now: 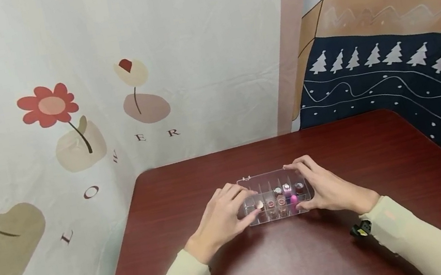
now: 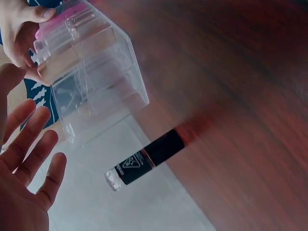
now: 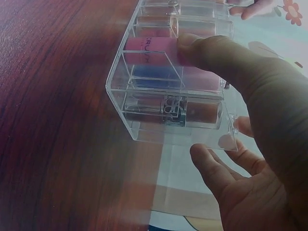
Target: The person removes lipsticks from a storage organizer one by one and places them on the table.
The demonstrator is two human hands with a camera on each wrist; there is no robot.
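Note:
A clear plastic organizer with small compartments stands on the table, holding several lipsticks and other small cosmetic tubes. My right hand spans the organizer's right end, fingers at the back edge. In the right wrist view its thumb presses on the end of a pink tube; below sits a clear tube with a silvery band. At the organizer's left end, my left hand hovers with fingers spread, apart from it in the left wrist view. A black tube with a clear end stands beyond the organizer there.
The organizer rests mid-way on a dark red-brown table with rounded far corners. Behind and left hangs a pale flower-printed cloth; on the right, a dark blue one with white trees. A black device sits at the right wrist.

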